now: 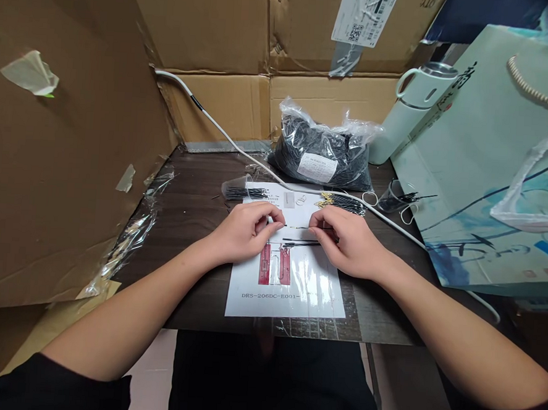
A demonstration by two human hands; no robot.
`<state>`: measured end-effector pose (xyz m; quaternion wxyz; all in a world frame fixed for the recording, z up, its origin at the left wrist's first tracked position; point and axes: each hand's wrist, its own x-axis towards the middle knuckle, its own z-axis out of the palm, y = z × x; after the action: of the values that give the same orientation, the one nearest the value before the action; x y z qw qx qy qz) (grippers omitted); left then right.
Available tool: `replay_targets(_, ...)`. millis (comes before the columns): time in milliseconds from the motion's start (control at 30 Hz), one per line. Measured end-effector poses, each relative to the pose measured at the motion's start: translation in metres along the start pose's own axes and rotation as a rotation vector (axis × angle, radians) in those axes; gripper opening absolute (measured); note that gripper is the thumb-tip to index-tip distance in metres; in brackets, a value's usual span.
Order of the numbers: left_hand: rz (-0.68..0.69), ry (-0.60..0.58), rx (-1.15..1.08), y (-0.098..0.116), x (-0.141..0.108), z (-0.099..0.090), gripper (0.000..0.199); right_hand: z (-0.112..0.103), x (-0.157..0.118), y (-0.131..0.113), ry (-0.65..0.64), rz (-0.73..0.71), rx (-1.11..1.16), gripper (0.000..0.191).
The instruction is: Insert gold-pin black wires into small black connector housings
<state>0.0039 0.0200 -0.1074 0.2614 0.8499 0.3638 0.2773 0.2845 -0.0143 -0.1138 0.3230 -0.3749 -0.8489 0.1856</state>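
Both hands meet over the printed sheet (245, 299), fingertips a short gap apart. My left hand (247, 231) is closed in a pinch on a thin black piece, whose dark end shows just past the fingertips. My right hand (348, 240) pinches a thin black wire; its pale, goldish tip (300, 227) points left at that dark end. Whether the two touch is too small to tell. Below the fingers, a few loose black wires (299, 244) lie across the sheet. Beyond my right hand rests a bundle of black wires with gold ends (341, 202).
Black pieces spill from a clear cup (238, 189) on its side. Another cup (390, 196) holds black pieces at right. Behind are a plastic bag of black parts (324, 149), a white cable (227, 137), a bottle (404, 117) and a paper bag (481, 156). Cardboard walls enclose the table.
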Motion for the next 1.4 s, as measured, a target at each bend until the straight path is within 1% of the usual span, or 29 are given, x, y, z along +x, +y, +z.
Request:
replay_targets(133, -0.008, 0.005, -0.019, 0.001, -0.001, 0.002, 0.011, 0.0, 0.0, 0.0, 0.017, -0.009, 0.015, 0.01)
replay_targets(300, 0.004, 0.007, -0.041, 0.001, -0.003, 0.004, 0.012, 0.001, 0.0, 0.0, 0.009, -0.004, 0.017, 0.01)
replay_targets(500, -0.044, -0.005, -0.082, 0.003, -0.003, 0.004, 0.015, 0.001, -0.001, 0.001, -0.01, -0.021, 0.01, 0.009)
replay_targets(667, -0.073, -0.017, -0.121, 0.007, -0.003, 0.004, 0.015, 0.0, -0.001, 0.0, 0.001, -0.057, -0.021, 0.008)
replay_targets(933, -0.037, -0.027, -0.138, 0.013, -0.004, 0.007, 0.012, 0.005, 0.0, -0.005, -0.015, -0.063, 0.018, 0.008)
replay_targets(1167, -0.057, -0.049, -0.151, 0.014, -0.004, 0.008, 0.012, 0.008, -0.001, -0.004, -0.021, -0.052, 0.027, 0.007)
replay_targets(1300, -0.073, -0.039, -0.142, 0.013, -0.004, 0.008, 0.014, 0.007, -0.002, -0.003, -0.02, -0.039, 0.019, 0.007)
replay_targets(1400, -0.046, -0.022, -0.121, 0.013, -0.004, 0.007, 0.015, 0.006, -0.001, -0.002, -0.017, -0.032, 0.016, 0.008)
